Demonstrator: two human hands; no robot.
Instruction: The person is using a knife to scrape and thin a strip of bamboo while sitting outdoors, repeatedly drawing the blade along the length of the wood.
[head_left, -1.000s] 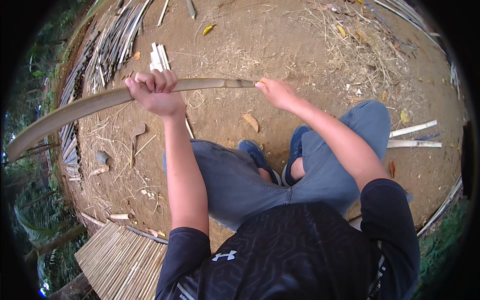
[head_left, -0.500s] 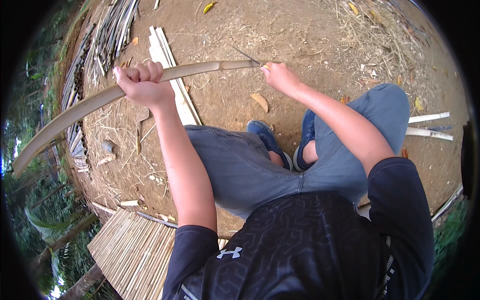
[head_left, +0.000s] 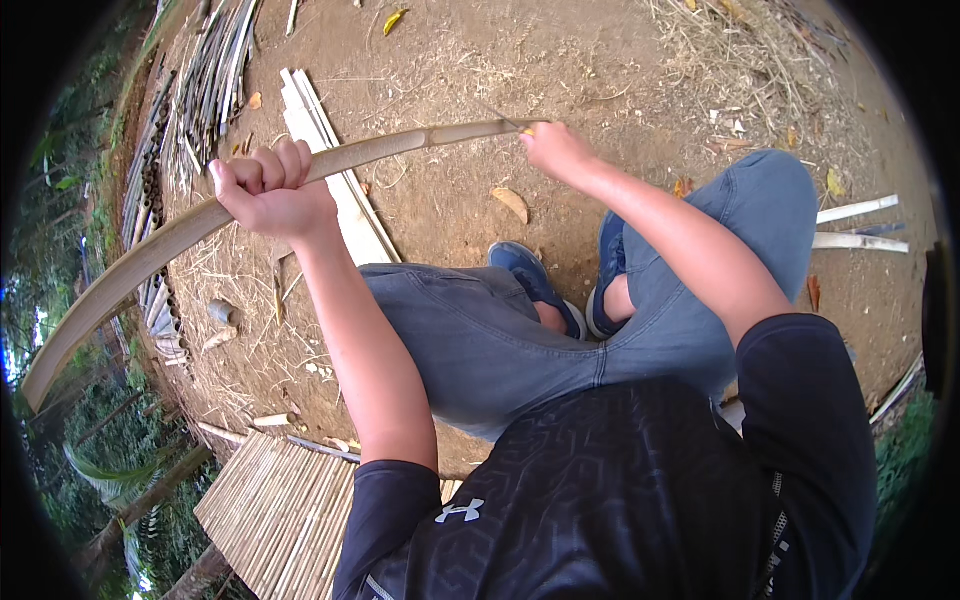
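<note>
A long split bamboo strip [head_left: 372, 150] runs from the far left rim of the view across to the upper middle, with a node ring partway along. My left hand [head_left: 275, 195] is closed round it, thumb up along its side. At its thin right end my right hand [head_left: 558, 152] grips a knife, fingers closed. The thin dark blade [head_left: 497, 113] slants up and left out of that fist, crossing the strip. A bit of yellow shows at the knife's handle. Whether my right fingers also touch the strip's tip, I cannot tell.
Pale split slats [head_left: 335, 165] lie on the dirt beyond my left knee. A heap of bamboo poles [head_left: 205, 90] is at the far left, shavings [head_left: 730, 60] at the far right. A bamboo-slat platform [head_left: 280, 510] stands at lower left; two white strips [head_left: 860, 226] lie right of my right knee.
My left hand has shifted a little left and down, and the strip's left end hangs lower. My right hand stays at nearly the same place, still closed on the knife.
</note>
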